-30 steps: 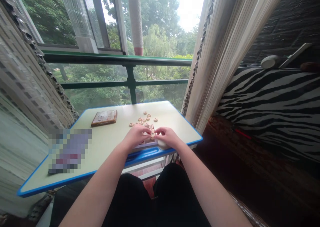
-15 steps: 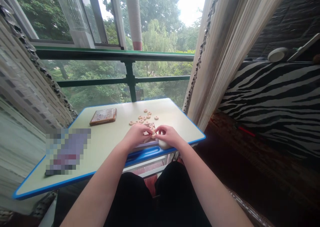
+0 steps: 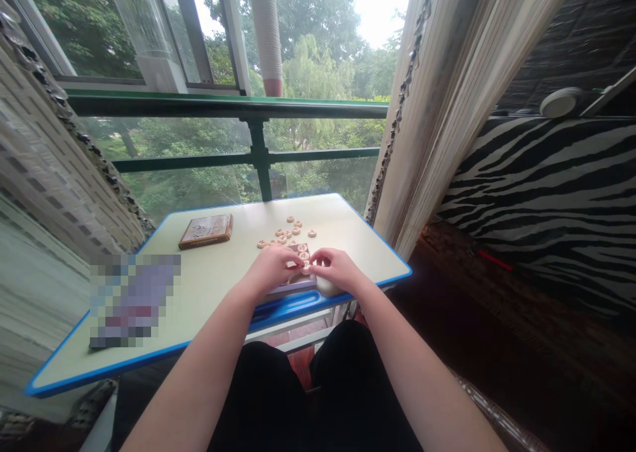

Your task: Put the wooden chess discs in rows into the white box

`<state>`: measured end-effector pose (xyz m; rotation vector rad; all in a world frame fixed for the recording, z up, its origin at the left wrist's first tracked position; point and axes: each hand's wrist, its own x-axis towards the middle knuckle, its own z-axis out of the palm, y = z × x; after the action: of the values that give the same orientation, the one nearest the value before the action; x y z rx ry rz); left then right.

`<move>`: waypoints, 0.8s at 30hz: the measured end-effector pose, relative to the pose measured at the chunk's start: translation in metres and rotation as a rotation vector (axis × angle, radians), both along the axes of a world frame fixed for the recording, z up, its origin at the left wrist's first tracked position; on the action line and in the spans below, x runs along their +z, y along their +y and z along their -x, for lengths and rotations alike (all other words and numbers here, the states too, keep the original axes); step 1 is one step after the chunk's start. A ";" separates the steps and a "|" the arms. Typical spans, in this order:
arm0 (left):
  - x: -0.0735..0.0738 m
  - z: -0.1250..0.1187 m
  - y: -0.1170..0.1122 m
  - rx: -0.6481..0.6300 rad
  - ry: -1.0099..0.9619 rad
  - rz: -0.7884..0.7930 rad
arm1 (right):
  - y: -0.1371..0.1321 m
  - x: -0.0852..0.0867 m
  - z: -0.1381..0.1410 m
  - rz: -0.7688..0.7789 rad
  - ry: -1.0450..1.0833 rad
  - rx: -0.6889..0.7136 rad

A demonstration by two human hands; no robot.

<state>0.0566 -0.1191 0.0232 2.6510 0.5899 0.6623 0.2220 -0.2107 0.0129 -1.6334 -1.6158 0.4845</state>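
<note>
My left hand [image 3: 273,267] and my right hand [image 3: 338,268] meet over a small open box [image 3: 298,285] at the table's near edge. Their curled fingertips close from both sides on a round wooden Chinese chess piece [image 3: 306,266]. More Chinese chess pieces [image 3: 303,253] lie in the box just beyond the fingers, in a row. My left hand hides the box's left part. Under my right hand sits a smooth white rounded object [image 3: 326,287], partly covered. Several loose chess pieces [image 3: 282,239] lie scattered on the table beyond my hands.
The pale table [image 3: 218,286] has a blue rim. A flat brown-edged box [image 3: 206,230] lies at its back left, and a blurred-out purple-grey item [image 3: 139,299] at the left. Behind the table are a green railing [image 3: 256,154] and windows, with curtains [image 3: 432,107] at both sides.
Both hands stay over the box with fingertips on the chess piece, shifting only slightly. The view has tilted a little; the loose pieces and the flat box lie as before.
</note>
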 end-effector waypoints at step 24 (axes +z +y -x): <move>0.002 0.003 -0.001 0.066 -0.034 0.069 | 0.000 0.000 -0.001 0.007 0.036 -0.008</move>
<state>0.0538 -0.1202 0.0248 2.5608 0.6809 0.6913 0.2227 -0.2104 0.0133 -1.6263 -1.5824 0.5136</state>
